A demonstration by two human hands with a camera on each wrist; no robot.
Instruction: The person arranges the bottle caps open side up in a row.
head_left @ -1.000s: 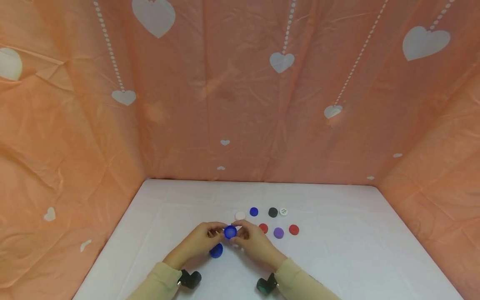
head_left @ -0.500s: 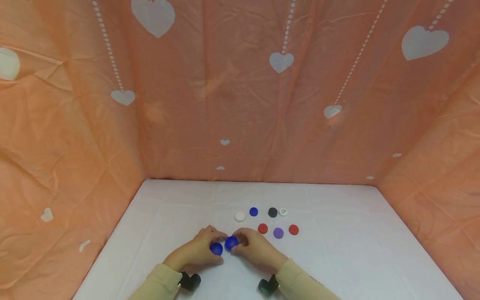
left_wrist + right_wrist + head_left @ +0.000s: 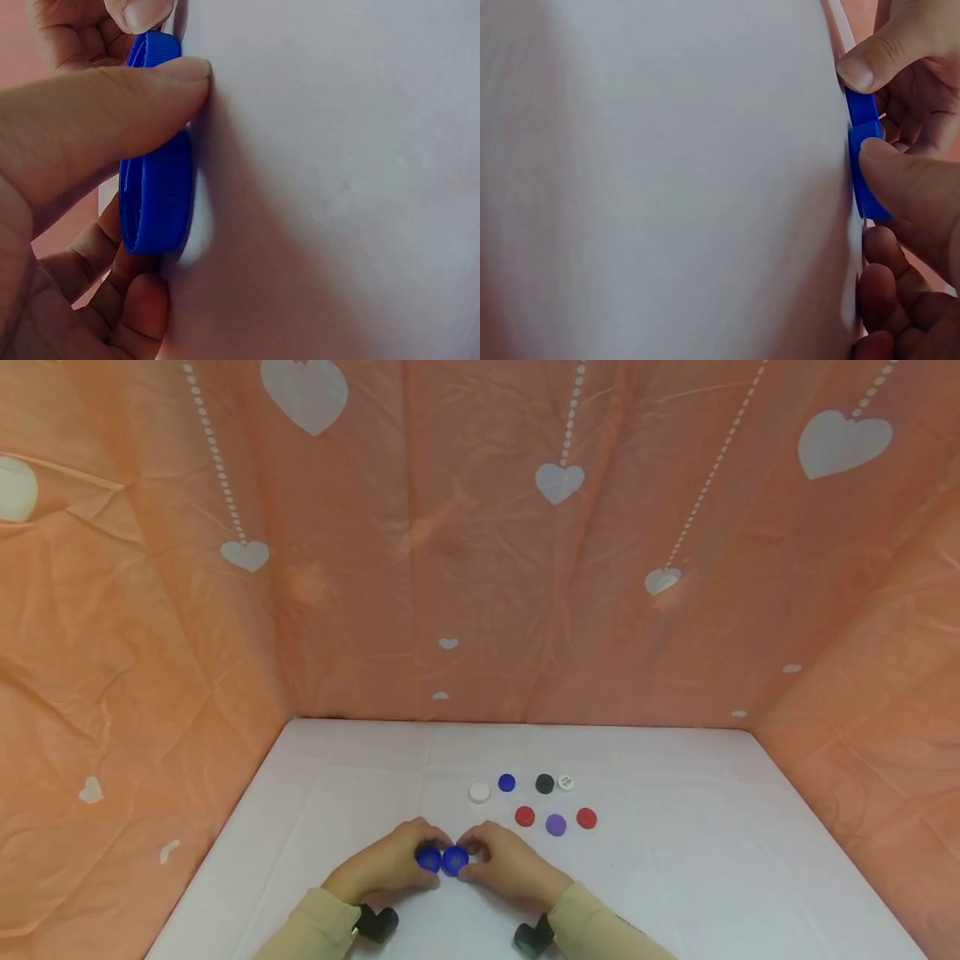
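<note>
Two blue bottle caps sit side by side low on the white table, their rims meeting in the head view. My left hand holds the left blue bottle cap between thumb and curled fingers. The right blue bottle cap is pinched by my right hand. Up close in the left wrist view, the left hand's thumb crosses the ridged side of its blue bottle cap, which stands on edge in that view. In the right wrist view, the right thumb presses against its own blue bottle cap, partly hiding it.
Beyond the hands lie a white cap, a small blue disc, a black disc and a white patterned disc. Nearer are two red discs and a purple disc. Orange heart-patterned cloth encloses the table.
The right hand has brought its blue cap down and left, beside the other one. My left hand has left that cap and taken hold of the left one.
</note>
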